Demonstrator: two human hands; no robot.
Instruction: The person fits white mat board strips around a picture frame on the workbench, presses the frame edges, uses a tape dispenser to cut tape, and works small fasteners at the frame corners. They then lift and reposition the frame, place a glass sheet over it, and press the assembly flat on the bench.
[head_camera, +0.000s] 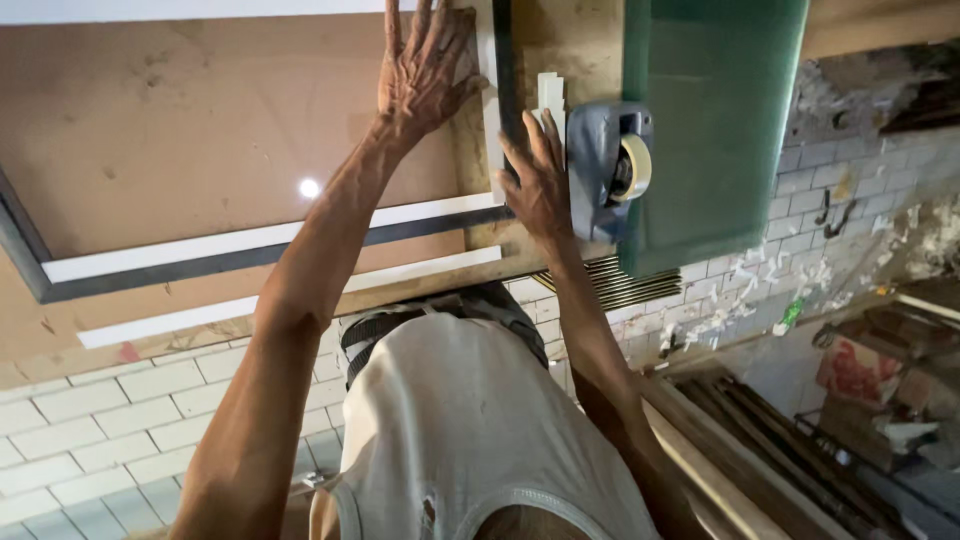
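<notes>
Brown board (200, 130), smooth and glossy, lies flat under my left hand (425, 65), whose fingers are spread and pressed on its far right corner. My right hand (540, 185), fingers open and flat, rests on the dark metal frame strip (505, 70) just right of that, touching a grey tape dispenser (608, 165) holding a pale roll. White strips (270, 235) edge the board's near side.

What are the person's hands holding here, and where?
Nothing is gripped. The left hand presses flat on the brown board; the right hand rests on the dark frame strip corner.
</notes>
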